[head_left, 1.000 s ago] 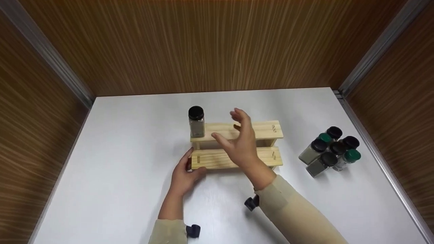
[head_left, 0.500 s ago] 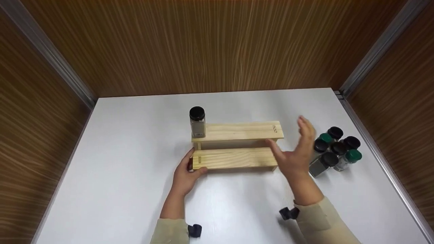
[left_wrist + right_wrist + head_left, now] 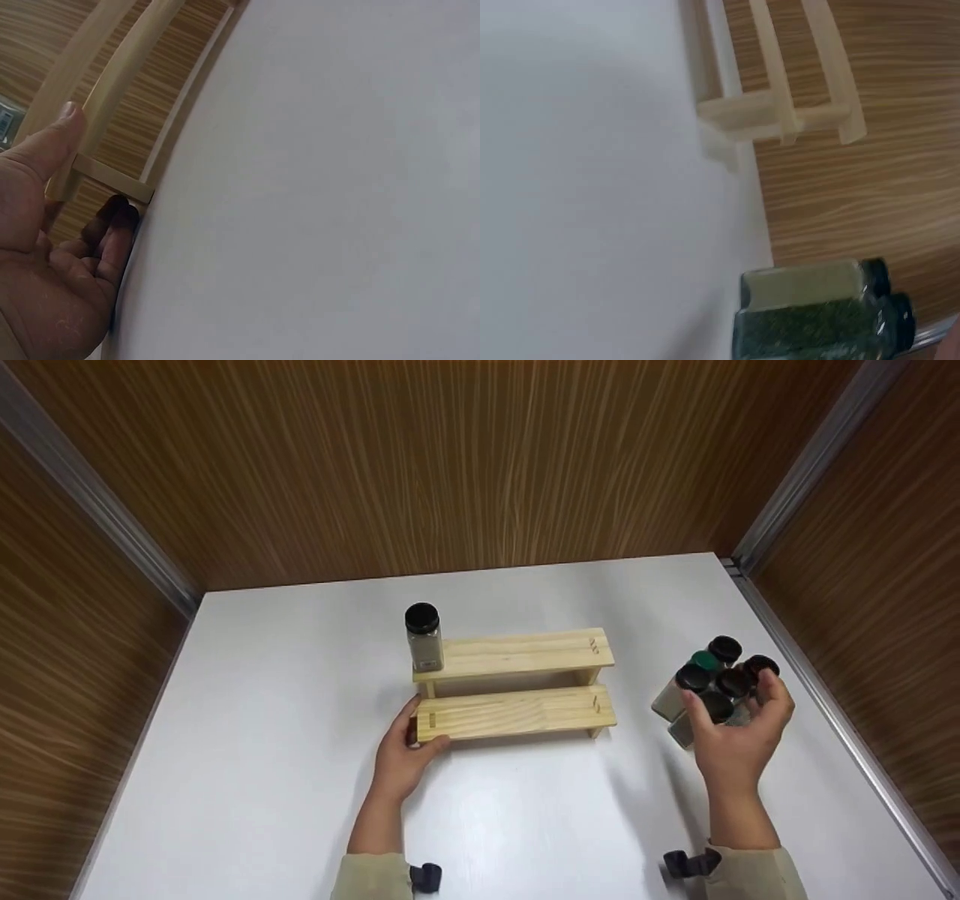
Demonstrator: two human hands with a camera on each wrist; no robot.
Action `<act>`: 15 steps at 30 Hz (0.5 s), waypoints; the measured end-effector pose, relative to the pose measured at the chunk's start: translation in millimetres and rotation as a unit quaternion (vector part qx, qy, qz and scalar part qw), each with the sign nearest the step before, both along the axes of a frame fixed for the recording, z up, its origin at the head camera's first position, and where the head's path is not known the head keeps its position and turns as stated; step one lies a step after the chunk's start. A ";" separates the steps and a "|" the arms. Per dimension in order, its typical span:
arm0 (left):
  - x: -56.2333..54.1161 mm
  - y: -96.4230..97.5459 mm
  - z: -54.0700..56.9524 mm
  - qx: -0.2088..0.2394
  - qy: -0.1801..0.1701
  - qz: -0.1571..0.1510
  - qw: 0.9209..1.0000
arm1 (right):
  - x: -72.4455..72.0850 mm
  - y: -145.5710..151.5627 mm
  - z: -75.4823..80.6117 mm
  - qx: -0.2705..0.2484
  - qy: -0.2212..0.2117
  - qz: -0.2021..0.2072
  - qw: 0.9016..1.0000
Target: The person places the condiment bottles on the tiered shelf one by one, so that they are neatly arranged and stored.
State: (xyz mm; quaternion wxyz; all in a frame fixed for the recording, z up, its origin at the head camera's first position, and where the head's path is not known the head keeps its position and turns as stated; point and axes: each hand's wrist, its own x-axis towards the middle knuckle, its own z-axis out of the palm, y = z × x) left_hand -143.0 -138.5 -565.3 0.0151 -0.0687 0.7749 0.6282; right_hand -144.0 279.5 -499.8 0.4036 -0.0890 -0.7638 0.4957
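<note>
My left hand grips the left end of a two-tier wooden rack, thumb at the front edge and fingers round the side. The left wrist view shows its thumb along the wood. On the rack's upper tier, at the left, stands a spice jar with a black cap. My right hand is at the near side of a cluster of spice jars, its thumb and fingers spread apart. Jars with dark green contents and pale contents appear in the right wrist view.
The clustered jars stand on the white table at the right, most with black caps and at least one green cap. Wood-grain panels wall the table at the back and sides, with a metal strip along the right.
My right hand has moved right from above the rack to the jar cluster. My left hand keeps its hold on the rack. The view has shifted slightly.
</note>
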 end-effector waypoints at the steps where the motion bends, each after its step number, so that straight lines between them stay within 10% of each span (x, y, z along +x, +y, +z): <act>1: 0.4 -0.2 -0.1 0.002 0.002 0.000 1.000 | 2.0 2.0 -3.2 -0.013 -0.015 0.001 1.000; 15: 0.7 -1.6 -1.6 0.023 0.007 -0.001 1.000 | 15.4 6.8 -30.7 -0.047 -0.159 0.003 0.986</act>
